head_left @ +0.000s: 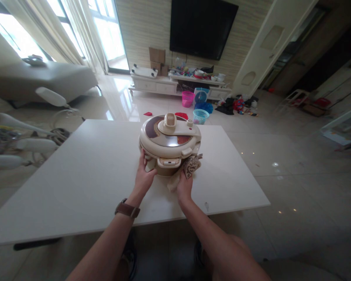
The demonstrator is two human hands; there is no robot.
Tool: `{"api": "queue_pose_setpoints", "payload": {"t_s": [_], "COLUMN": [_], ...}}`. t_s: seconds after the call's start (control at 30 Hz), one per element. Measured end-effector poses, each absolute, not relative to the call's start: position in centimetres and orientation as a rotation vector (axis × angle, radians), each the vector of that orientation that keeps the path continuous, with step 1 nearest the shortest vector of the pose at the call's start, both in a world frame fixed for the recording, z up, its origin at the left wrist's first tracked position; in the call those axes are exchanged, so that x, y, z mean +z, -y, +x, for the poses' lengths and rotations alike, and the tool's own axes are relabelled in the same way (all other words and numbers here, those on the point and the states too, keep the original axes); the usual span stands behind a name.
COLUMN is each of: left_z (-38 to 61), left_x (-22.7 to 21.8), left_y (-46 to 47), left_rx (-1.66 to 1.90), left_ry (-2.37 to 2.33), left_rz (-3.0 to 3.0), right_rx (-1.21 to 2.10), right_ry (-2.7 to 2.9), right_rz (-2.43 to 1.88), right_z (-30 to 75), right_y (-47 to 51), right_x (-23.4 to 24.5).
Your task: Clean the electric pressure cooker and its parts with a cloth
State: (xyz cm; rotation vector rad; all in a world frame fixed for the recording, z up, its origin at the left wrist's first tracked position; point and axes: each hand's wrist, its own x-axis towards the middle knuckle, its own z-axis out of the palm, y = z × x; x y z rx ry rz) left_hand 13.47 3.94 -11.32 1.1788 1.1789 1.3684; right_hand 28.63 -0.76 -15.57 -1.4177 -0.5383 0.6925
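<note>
A cream electric pressure cooker (pixel 169 146), its lid on and marked with a brown-and-dark glossy pattern, stands upright on the white table (pixel 84 183). My left hand (pixel 144 173) holds the cooker's near left side, thumb apart and fingers partly hidden against the body. A watch with a brown strap is on that wrist. In my right hand (pixel 185 186) is a bunched cloth (pixel 192 166), beige with a dark brown pattern, pressed close to the cooker's lower right side. Its fingers are mostly behind the cloth.
White chairs (pixel 51 97) stand left of the table. Beyond its far edge, a pink basket (pixel 188 99) and a light blue basket (pixel 201 116) sit on the floor. A cluttered white TV cabinet (pixel 156 86) runs along the wall beneath a television (pixel 203 27).
</note>
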Motion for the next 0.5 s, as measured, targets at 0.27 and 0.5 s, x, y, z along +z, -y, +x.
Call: {"api": "queue_pose_setpoints", "payload": {"t_s": [0.27, 0.5], "left_z": [13.2, 13.5], "left_x": [-11.7, -11.1], "left_y": [-4.1, -3.8], "left_rx": [1.33, 1.327], "left_ry": [-1.174, -1.167], "left_rz": [1.193, 1.143], "right_rx": [0.666, 0.651], "right_ry": [0.513, 0.598], "right_rz": [-1.476, -1.407], "right_z": [32.6, 27.3], "right_y": [-2.2, 1.8], "right_x": [-15.5, -14.3]}}
